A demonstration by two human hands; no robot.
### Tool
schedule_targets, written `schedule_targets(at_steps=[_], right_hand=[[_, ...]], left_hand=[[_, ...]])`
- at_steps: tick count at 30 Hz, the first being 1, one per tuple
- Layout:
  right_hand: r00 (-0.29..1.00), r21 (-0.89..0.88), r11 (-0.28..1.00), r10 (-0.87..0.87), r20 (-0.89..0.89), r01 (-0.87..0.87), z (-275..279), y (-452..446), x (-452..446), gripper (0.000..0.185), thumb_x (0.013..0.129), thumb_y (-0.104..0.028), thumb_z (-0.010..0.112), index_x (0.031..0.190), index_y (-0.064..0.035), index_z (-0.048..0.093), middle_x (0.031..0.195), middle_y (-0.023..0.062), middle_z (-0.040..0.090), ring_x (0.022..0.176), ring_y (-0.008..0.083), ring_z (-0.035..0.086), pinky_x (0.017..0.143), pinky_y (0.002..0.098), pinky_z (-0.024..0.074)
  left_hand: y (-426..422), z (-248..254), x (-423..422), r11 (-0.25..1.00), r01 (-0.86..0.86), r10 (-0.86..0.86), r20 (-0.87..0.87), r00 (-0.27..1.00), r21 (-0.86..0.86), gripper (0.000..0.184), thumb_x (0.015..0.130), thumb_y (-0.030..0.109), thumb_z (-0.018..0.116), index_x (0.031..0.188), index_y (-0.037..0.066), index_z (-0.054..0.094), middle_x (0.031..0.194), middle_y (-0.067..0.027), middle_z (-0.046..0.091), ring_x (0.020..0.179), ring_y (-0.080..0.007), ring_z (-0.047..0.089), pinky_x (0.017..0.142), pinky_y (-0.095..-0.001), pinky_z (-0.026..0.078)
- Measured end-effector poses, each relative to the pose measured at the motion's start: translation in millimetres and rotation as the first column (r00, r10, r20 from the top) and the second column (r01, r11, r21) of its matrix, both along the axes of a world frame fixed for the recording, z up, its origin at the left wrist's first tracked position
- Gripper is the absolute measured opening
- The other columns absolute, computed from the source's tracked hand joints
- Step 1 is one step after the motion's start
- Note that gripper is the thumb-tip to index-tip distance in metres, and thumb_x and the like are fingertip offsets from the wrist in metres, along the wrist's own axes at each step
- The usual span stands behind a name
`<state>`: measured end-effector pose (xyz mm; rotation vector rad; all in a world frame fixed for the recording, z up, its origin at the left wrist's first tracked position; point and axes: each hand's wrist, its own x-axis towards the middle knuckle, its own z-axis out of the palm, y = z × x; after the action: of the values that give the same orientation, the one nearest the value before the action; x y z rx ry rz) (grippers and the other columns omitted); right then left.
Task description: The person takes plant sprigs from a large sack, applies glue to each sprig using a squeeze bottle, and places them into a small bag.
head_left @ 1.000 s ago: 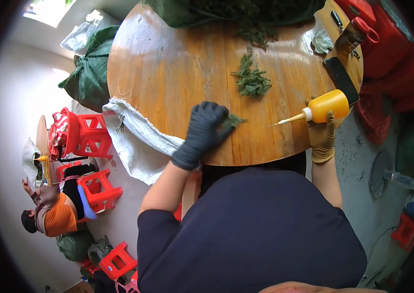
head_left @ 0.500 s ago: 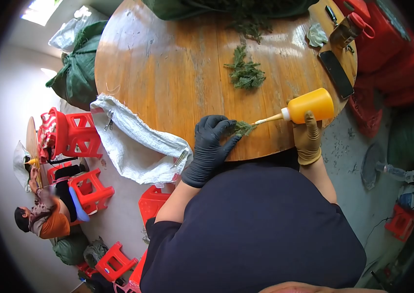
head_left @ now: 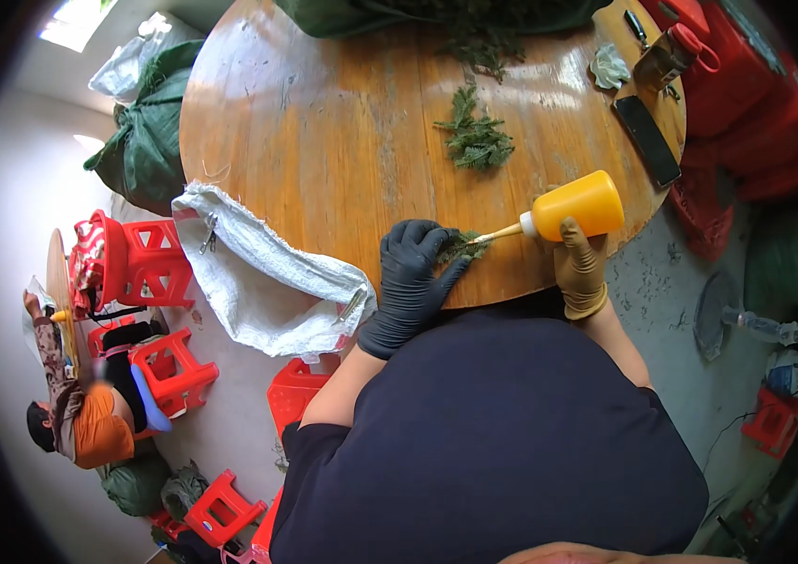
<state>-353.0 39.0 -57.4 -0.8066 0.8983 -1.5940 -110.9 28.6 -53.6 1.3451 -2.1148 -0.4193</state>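
Observation:
Near the table's front edge, my left hand (head_left: 415, 282), in a black glove, pinches a small green sprig (head_left: 460, 248) between thumb and fingers. My right hand (head_left: 580, 268), in a tan glove, is wrapped round a yellow squeeze bottle (head_left: 579, 207) tilted on its side. The bottle's long narrow nozzle (head_left: 497, 234) points left, its whitish tip at the sprig by my left fingertips. Farther up the wooden table (head_left: 323, 141) lie loose green sprigs (head_left: 476, 136). A white woven bag (head_left: 267, 287) hangs over the table edge to the left of my left hand.
A phone (head_left: 646, 141), a crumpled tissue (head_left: 609, 68) and a red-lidded jar (head_left: 670, 58) sit at the table's right. A green sack (head_left: 361, 17) with foliage is at the far edge. Red stools (head_left: 173, 371) and a seated person (head_left: 88, 414) are at left.
My right hand has moved the bottle left, bringing the nozzle tip farther along the sprig toward my left fingers. The person at left has stretched an arm farther out.

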Motion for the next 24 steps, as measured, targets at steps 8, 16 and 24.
schedule_targets(at_steps=[8,16,24], right_hand=[[0.989,-0.065,0.994,-0.092,-0.113,0.085,14.8,2.1,-7.4,0.036,0.091,-0.017,0.074,0.119,-0.0023,0.058,0.105,0.0088,0.067,0.096,0.0191,0.066,0.090,0.0346,0.0538],[0.978,-0.080,0.989,-0.132,-0.161,0.120,-6.0,2.1,-36.5,0.040,0.091,-0.014,0.071,0.126,-0.0051,0.053,0.116,0.0121,0.065,0.106,0.0233,0.064,0.100,0.0398,0.0491],[0.975,-0.061,0.982,-0.186,-0.119,0.180,-15.3,-1.2,-52.4,0.040,0.093,-0.019,0.071,0.126,-0.0062,0.053,0.116,0.0114,0.063,0.104,0.0241,0.064,0.095,0.0399,0.0531]], left_hand=[[0.3,-1.2,0.0,1.000,0.001,-0.001,0.012,1.000,-0.007,0.034,0.074,0.022,0.082,0.104,0.012,0.069,0.101,-0.0053,0.063,0.102,-0.0284,0.056,0.091,-0.0415,0.041],[-0.2,-1.8,-0.9,1.000,0.011,-0.010,0.010,1.000,-0.006,0.033,0.077,0.024,0.080,0.104,0.009,0.068,0.100,-0.0077,0.062,0.101,-0.0298,0.056,0.090,-0.0422,0.039],[-0.7,-0.4,-1.8,0.999,0.003,-0.003,0.007,1.000,-0.033,0.031,0.074,0.020,0.082,0.101,0.011,0.068,0.100,-0.0055,0.063,0.102,-0.0288,0.056,0.091,-0.0424,0.041]])
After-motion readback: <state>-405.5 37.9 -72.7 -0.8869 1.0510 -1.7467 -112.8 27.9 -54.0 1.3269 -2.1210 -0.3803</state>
